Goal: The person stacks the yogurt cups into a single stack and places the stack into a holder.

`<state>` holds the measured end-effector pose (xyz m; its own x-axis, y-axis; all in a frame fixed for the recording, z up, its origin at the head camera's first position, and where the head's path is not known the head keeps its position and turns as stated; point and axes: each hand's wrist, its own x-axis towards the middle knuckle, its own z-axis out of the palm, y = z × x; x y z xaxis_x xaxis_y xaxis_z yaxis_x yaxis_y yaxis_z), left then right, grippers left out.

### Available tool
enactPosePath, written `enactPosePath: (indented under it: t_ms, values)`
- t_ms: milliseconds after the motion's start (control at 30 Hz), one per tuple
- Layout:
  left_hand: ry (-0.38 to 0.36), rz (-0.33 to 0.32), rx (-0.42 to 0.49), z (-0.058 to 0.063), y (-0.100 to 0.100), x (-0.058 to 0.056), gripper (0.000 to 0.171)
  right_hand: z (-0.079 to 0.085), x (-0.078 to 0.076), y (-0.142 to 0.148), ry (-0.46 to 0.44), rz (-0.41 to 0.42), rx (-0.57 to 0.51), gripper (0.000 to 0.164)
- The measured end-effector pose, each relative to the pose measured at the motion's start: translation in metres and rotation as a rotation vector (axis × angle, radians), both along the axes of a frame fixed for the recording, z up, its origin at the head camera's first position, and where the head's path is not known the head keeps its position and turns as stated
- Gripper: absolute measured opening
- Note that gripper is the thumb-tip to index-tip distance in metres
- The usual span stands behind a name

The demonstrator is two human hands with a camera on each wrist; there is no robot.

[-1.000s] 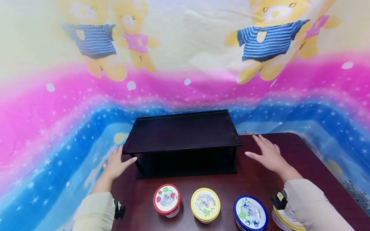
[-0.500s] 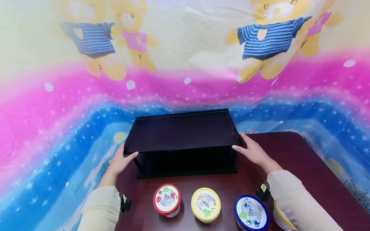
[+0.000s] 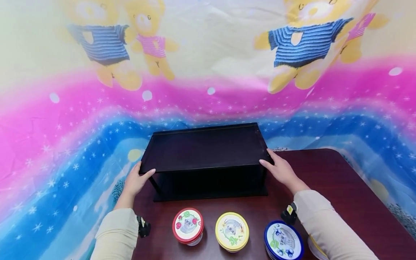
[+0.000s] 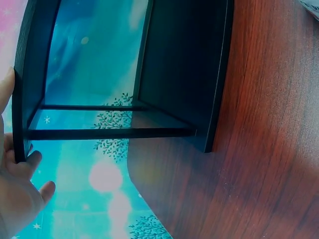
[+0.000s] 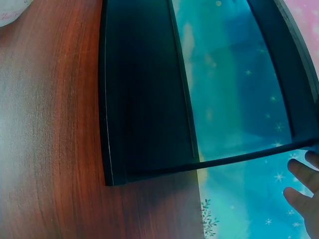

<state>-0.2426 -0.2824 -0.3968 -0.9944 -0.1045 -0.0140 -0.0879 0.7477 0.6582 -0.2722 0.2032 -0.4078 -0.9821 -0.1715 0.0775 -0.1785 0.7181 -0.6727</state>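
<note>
A black two-tier shelf [image 3: 208,148] stands on the dark red-brown table, its open front facing me. My left hand [image 3: 134,180] grips the top board's left front corner, thumb on the front edge and fingers at the side. In the left wrist view, the thumb lies on the outer face of the board [image 4: 31,74], with fingertips [image 4: 34,160] showing past its end. At the opposite corner my right hand [image 3: 282,169] holds the board the same way. Fingers [image 5: 304,174] of that hand show beside the shelf end in the right wrist view.
In front of the shelf stand round tubs: a red-rimmed tub [image 3: 188,225], a yellow-rimmed tub [image 3: 232,232] and a blue-rimmed tub [image 3: 283,240]. Another yellow-rimmed tub [image 3: 316,249] is partly behind my right sleeve. A bear-print cloth [image 3: 208,65] hangs behind the table [image 3: 325,173].
My right hand has moved left from beside the shelf onto its right front corner. The left hand has shifted slightly right and settled at the left corner. The shelf stays in place.
</note>
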Motion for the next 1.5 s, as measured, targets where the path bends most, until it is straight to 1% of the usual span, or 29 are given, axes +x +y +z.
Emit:
enactPosePath:
  t_ms: [200,400,600,933,1133,1233,1500]
  values:
    - [-0.005,0.018,-0.006,-0.003,0.002,-0.001,0.088,0.0,0.005,0.0,-0.03,-0.035,-0.054,0.079]
    - [-0.023,0.048,0.0,-0.004,0.004,0.001,0.09,-0.001,0.008,0.003,-0.016,-0.046,-0.079,0.078]
    - [0.012,0.07,-0.029,-0.005,0.008,0.001,0.089,-0.001,0.012,0.009,0.004,-0.065,-0.077,0.076]
    - [0.081,0.025,-0.095,-0.01,0.026,0.0,0.083,0.0,0.021,0.033,-0.019,-0.073,-0.037,0.078]
    - [0.113,-0.006,-0.076,-0.013,0.039,-0.002,0.083,0.0,0.028,0.052,-0.016,-0.082,-0.034,0.077]
    - [0.121,-0.02,-0.064,-0.014,0.046,-0.002,0.082,0.0,0.033,0.06,-0.026,-0.095,-0.043,0.077]
    - [0.138,-0.052,-0.07,-0.011,0.065,-0.002,0.079,0.003,0.043,0.082,-0.053,-0.132,-0.061,0.074]
